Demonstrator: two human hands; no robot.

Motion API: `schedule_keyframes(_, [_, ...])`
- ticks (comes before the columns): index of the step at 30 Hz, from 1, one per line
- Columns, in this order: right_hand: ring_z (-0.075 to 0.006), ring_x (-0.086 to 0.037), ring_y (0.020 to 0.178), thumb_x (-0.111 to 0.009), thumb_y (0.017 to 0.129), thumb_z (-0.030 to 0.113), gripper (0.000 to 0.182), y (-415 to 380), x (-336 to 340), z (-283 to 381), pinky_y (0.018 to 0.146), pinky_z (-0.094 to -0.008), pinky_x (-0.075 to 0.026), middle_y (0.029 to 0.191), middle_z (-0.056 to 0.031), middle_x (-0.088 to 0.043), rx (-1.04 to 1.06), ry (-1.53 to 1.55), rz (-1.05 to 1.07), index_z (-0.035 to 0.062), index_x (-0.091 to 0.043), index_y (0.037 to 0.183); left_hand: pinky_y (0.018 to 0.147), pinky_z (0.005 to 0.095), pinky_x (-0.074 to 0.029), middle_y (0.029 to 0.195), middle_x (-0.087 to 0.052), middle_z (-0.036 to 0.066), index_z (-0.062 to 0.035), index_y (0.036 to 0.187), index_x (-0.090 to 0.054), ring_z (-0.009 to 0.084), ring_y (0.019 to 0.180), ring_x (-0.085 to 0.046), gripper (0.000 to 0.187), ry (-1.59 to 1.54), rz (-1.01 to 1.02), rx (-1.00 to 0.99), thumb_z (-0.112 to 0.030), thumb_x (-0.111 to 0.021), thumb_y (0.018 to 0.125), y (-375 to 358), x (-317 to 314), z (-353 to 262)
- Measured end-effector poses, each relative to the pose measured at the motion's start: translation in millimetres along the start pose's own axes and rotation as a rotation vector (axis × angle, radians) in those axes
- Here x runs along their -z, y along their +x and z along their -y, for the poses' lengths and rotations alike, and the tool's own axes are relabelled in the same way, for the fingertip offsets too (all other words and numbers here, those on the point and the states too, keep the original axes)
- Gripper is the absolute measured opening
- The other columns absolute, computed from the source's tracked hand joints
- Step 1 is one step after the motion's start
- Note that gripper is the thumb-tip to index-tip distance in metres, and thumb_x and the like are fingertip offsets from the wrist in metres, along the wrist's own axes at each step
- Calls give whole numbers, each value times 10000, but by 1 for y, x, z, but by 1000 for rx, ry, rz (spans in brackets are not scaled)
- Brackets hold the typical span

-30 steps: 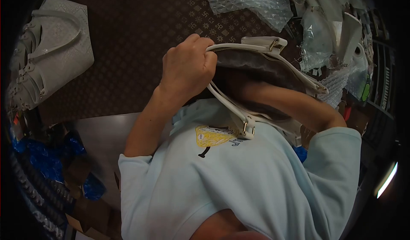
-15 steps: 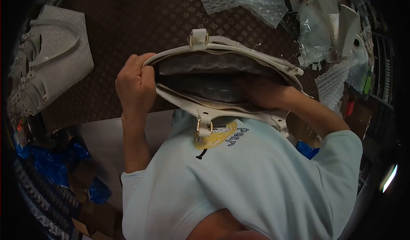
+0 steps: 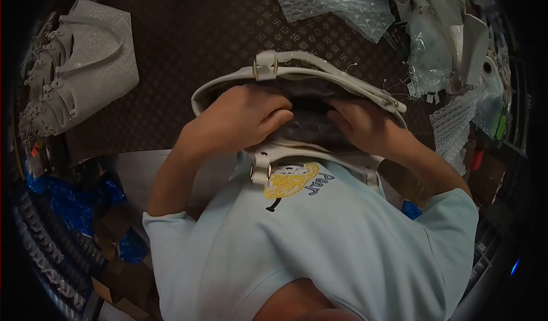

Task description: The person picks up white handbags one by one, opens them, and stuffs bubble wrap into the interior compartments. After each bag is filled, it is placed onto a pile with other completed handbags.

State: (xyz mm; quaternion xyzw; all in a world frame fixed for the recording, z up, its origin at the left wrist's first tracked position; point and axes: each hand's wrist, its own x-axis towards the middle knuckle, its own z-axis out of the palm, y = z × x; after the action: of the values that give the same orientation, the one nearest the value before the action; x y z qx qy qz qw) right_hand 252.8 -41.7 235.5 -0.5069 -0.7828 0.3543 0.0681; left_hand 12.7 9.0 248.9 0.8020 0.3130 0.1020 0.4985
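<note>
A white handbag [image 3: 208,95] lies against my front with its zipped mouth wide, showing a grey lining [image 3: 311,128]. My left hand [image 3: 242,118] reaches over the left part of the mouth, its thumb and fingers bent close together at the lining. What they pinch, if anything, is hidden. From the right, my right hand [image 3: 365,124] reaches into the mouth, its thumb and fingers apart; the fingertips are in shadow. One strap [image 3: 308,61] with a gold ring lies along the far rim, and another ring tab [image 3: 261,169] hangs at the near rim.
More white handbags [image 3: 97,64] stand in a row at the left on the brown patterned table [image 3: 188,41]. Bubble wrap [image 3: 337,4] lies at the back. Clear-wrapped pieces [image 3: 431,52] crowd the right. Blue plastic [image 3: 68,204] and cardboard boxes [image 3: 125,284] sit low at the left.
My left hand has let go of the bag's left end and moved right to its mouth. My right hand has drawn slightly out, showing more of its back.
</note>
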Motion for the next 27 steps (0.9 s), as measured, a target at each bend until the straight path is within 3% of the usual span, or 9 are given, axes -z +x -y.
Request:
schedule_keyframes(2, [-297,-617,805,-542,803,91,187,-5,0,-4,649,-331,-503,899,-218,-596,-76,-154,-13,1,-586,961,684,381,-490,808,-642,98,-7,902,-621,295,764,-613,206,323,14,138,-178,-532,830,4,-4,0])
schedule_keyframes(4, [-257,-627,802,-546,773,60,160,-6,1,1,585,-298,-504,871,-209,-597,-151,-297,-22,-10,-592,909,680,375,-494,810,-640,101,-4,926,-613,294,772,-615,228,414,-37,67,-189,-546,811,2,-8,6])
schedule_keyframes(6, [-183,-642,748,-578,695,34,173,-8,7,9,483,-234,-463,812,-155,-609,27,-717,-44,-25,-576,857,676,370,-498,812,-637,103,0,949,-606,292,780,-617,258,509,-81,-7,-200,-559,792,2,-9,3])
schedule_keyframes(9, [-151,-612,716,-608,658,56,180,-6,1,3,463,-233,-444,835,-110,-590,88,-864,7,-14,-581,821,667,368,-504,844,-622,140,0,973,-592,283,805,-620,319,611,-6,103,-206,-601,730,5,-11,-6])
schedule_keyframes(16, [-232,-581,710,-588,653,86,176,3,-11,-27,583,-345,-483,741,-89,-557,-94,-644,237,47,-591,825,682,389,-502,808,-592,183,27,822,-616,285,760,-609,282,692,119,33,-229,-602,706,4,-19,11])
schedule_keyframes(19, [-257,-579,706,-581,677,68,158,-3,-9,-28,615,-369,-478,650,-73,-539,105,-671,-20,48,-588,833,702,404,-496,775,-595,181,24,803,-620,295,752,-606,289,686,3,-47,-255,-595,730,-1,-31,23])
schedule_keyframes(22, [-271,-624,653,-565,722,83,135,-3,1,-27,545,-369,-485,712,-110,-616,-67,-587,233,55,-588,852,709,403,-494,766,-601,190,15,815,-623,303,741,-607,293,541,4,-33,-271,-579,773,-1,-36,28])
schedule_keyframes(24, [-289,-611,643,-562,737,82,97,-11,7,-31,545,-395,-473,703,-120,-601,102,-464,-163,57,-576,830,706,397,-495,766,-605,194,12,820,-624,305,731,-608,292,433,63,15,-273,-566,798,-4,-26,29])
schedule_keyframes(27, [-297,-598,634,-578,742,83,90,-9,21,-22,538,-393,-463,695,-121,-591,131,-389,-307,56,-562,826,686,377,-498,752,-612,184,14,830,-620,299,709,-612,266,337,135,153,-240,-540,841,-21,-3,22])
